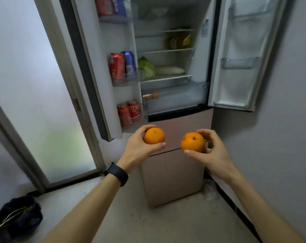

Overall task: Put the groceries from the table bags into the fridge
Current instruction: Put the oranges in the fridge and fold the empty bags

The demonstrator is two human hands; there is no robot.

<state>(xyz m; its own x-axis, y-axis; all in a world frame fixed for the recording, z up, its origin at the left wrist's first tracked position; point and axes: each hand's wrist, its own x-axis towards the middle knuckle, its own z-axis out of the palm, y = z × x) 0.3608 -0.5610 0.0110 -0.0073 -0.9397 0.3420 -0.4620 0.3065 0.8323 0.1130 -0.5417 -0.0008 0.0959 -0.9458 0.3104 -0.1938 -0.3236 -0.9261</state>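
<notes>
Fingers (149, 128) of the left hand (140, 148) curl round one orange (154, 135), thumb beneath and fingertips over the top; the right hand (213, 153) holds a second orange (192, 142) the same way, pinched between thumb and curled fingers. Both fruits hang in front of the fridge (173, 67), which fills the view from 11 to 1 o'clock with both upper doors swung wide. Its left door (89, 67), at 10 o'clock from the hands, carries racks of red and blue cans (121, 66) at three heights; the right door (239, 50), at 1 o'clock, has bins that look bare. Below the open compartment, at 12 o'clock just beyond the oranges, sit the closed pink drawers (173, 172). Inside, on the lower shelf (166, 77), lie a green cabbage (147, 67) and a pale long vegetable (169, 70); a shelf higher holds something yellow in wrapping, too blurred to name. A clear crisper drawer (175, 97) under the shelves appears to hold a small orange-brown item. At 8 o'clock on the floor rests a dark bag (17, 218) with stalks poking out. My judgement: the stocking is well under way, with drinks and vegetables already in, the two oranges still to be placed, and the table and its bags out of view, so what remains there cannot be told.
</notes>
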